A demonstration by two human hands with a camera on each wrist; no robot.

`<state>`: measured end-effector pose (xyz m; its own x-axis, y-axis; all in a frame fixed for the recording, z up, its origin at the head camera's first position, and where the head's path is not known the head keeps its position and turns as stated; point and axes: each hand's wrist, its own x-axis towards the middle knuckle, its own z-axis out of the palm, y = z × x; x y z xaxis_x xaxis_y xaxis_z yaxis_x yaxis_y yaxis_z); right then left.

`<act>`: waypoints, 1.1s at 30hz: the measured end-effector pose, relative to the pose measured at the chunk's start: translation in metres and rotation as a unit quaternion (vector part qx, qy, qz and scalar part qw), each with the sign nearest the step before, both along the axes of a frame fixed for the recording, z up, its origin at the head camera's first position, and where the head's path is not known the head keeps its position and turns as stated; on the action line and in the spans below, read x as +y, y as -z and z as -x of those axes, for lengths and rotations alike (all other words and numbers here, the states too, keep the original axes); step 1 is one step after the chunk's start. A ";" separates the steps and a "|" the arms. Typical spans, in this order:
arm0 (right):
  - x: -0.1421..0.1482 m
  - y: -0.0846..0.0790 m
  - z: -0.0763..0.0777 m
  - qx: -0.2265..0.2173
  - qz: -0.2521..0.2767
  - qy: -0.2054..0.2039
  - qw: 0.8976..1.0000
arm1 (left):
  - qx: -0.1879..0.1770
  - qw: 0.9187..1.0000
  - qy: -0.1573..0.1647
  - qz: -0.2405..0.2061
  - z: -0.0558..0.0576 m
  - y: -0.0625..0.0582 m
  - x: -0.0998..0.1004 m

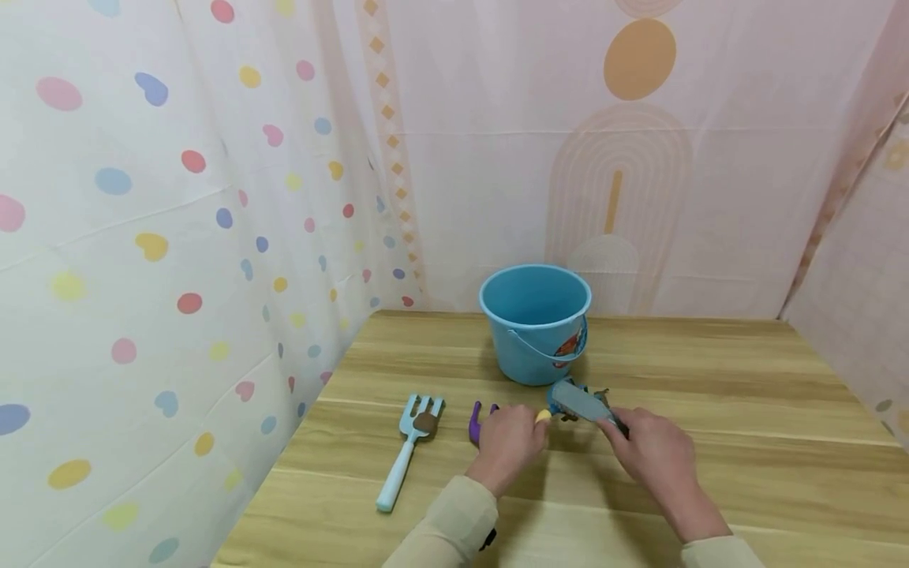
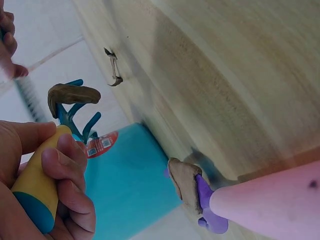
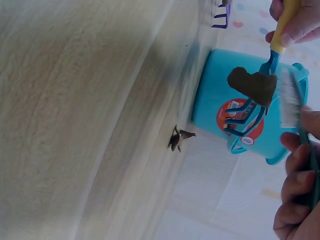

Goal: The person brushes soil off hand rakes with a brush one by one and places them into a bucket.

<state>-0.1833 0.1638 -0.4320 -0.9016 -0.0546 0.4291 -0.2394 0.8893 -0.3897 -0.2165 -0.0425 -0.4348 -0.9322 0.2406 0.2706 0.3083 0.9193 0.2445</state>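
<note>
Hands point(image 1: 507, 443) point(image 1: 656, 451) with blurry brush point(image 3: 289, 100), half-hidden rake point(image 1: 543, 415)

1. Three forks point(image 1: 401, 465): one in the left hand point(image 1: 510, 442), two left of it.
2. One brush point(image 1: 582, 401) in the right hand point(image 1: 656, 454).
3. One bucket point(image 1: 525, 355) beyond both hands.
4. Three brown lumps point(image 1: 425, 424).
5. One small brown scrap point(image 3: 175, 141).

Bucket point(image 1: 524, 366) is showing turquoise;
held rake handle point(image 2: 38, 174) is showing yellow and blue; brush handle point(image 3: 311, 160) is looking dark green; left curtain point(image 1: 142, 214) is displaying multicoloured dots and hearts.
</note>
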 end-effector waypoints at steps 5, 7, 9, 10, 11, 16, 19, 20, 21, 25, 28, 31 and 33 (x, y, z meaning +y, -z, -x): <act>-0.002 -0.001 0.001 -0.011 -0.005 0.017 1.000 | 0.007 1.000 0.006 -0.006 0.000 -0.004 -0.001; -0.003 -0.001 0.002 -0.016 0.002 0.023 1.000 | 0.005 1.000 0.007 -0.006 -0.001 -0.005 0.000; -0.003 -0.001 0.003 -0.023 0.007 0.025 0.999 | 0.002 1.000 0.007 -0.004 -0.001 -0.006 0.000; -0.003 0.000 0.003 -0.027 0.010 0.027 0.999 | 0.001 1.000 0.006 -0.002 -0.001 -0.005 0.000; -0.003 0.001 0.003 -0.031 0.013 0.028 0.999 | -0.003 1.000 0.004 0.001 -0.001 -0.005 0.000; -0.004 0.002 0.005 -0.040 0.022 0.037 0.998 | -0.009 1.000 0.000 0.007 -0.001 -0.004 0.000; -0.005 0.002 0.006 -0.034 0.024 0.041 0.998 | -0.005 1.000 0.000 0.009 0.000 -0.004 0.000; -0.006 0.002 0.007 -0.032 0.024 0.042 0.998 | -0.004 1.000 0.000 0.008 0.000 -0.003 0.000; -0.006 0.002 0.007 -0.031 0.025 0.043 0.998 | -0.003 1.000 0.001 0.006 0.000 -0.003 0.000; -0.008 0.002 0.008 -0.030 0.025 0.048 0.998 | -0.010 1.000 0.001 -0.005 -0.001 -0.004 -0.001; -0.008 0.003 0.009 -0.026 0.031 0.049 0.998 | -0.013 1.000 0.004 -0.014 -0.002 -0.004 -0.003; -0.006 0.004 0.010 -0.005 0.035 0.054 0.998 | -0.004 1.000 0.010 -0.018 -0.001 -0.003 -0.004; -0.004 0.004 0.010 0.010 0.040 0.057 0.997 | 0.002 1.000 0.013 -0.021 -0.001 -0.002 -0.005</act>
<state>-0.1930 0.1600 -0.4358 -0.8908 0.0838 0.4467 -0.1465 0.8774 -0.4568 -0.2158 -0.0475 -0.4327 -0.9248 0.2523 0.2848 0.3322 0.9003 0.2811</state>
